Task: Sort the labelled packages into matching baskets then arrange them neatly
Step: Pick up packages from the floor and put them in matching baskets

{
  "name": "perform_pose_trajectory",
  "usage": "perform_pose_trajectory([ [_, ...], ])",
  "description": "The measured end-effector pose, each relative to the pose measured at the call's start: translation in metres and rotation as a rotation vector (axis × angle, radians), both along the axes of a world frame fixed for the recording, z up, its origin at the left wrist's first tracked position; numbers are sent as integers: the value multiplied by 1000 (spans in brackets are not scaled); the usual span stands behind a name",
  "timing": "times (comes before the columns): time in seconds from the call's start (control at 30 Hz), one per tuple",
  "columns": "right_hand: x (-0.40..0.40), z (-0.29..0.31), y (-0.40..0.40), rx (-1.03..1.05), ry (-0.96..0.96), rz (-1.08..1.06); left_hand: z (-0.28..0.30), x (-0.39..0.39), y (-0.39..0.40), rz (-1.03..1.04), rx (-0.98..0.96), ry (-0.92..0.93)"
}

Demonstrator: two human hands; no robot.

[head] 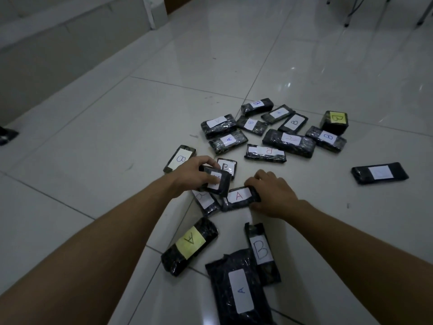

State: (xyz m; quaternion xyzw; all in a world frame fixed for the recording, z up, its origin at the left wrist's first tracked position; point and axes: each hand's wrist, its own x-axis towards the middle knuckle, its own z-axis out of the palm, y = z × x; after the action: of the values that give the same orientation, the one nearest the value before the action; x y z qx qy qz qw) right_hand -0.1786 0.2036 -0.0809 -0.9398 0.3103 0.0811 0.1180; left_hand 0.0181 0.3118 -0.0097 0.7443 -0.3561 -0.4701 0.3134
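I'm still picking up: left hand (pixel 195 171) fingers pinch a package (pixel 216 181), right hand (pixel 273 194) fingers grip the A package (pixel 240 197); next, find baskets, none in view

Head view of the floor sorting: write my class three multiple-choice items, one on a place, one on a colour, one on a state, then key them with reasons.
1. Where does the package with the yellow A label lie?
A) in a basket B) on the tiled floor C) on a chair

2. What colour is the letter on the package under the right hand?
A) red B) green C) black

3. What is the left hand doing?
A) resting flat on the floor B) pointing at the wall C) holding a small package

Key: 1 B, it lies on tiles near the left forearm. 2 A, the red A package shows it. 3 C, its fingers curl round the package, raised over others.
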Motion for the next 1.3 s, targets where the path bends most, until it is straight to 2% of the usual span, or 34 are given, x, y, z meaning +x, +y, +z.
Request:
perform_pose_trajectory([
  [0.23, -72, 30, -8, -76, 48, -87, -5, -36, -29, -143, -30, 85],
  [0.4, -150, 83, -21, -184, 11, -152, 5, -87, -66, -200, -61, 192],
  [0.57, -248, 140, -33, -268, -20, -212, 22, -165, -104, -290, -133, 231],
  [0.7, -335, 163, -25, -325, 0, -302, 47, -248, -127, -378, -201, 227],
  [0.93, -498, 154, 33, -280, -104, -578, 78, -415, -134, -837, -274, 83],
  [1.07, -582, 132, 84, -247, -110, -726, 79, -497, -126, -980, -273, 54],
  [1.13, -614, 120, 109, -216, -146, -776, 75, -535, -116, -1041, -259, 55],
  [1.3, -654, 82, 145, -137, -151, -906, 58, -604, -90, -1280, -213, -72],
])
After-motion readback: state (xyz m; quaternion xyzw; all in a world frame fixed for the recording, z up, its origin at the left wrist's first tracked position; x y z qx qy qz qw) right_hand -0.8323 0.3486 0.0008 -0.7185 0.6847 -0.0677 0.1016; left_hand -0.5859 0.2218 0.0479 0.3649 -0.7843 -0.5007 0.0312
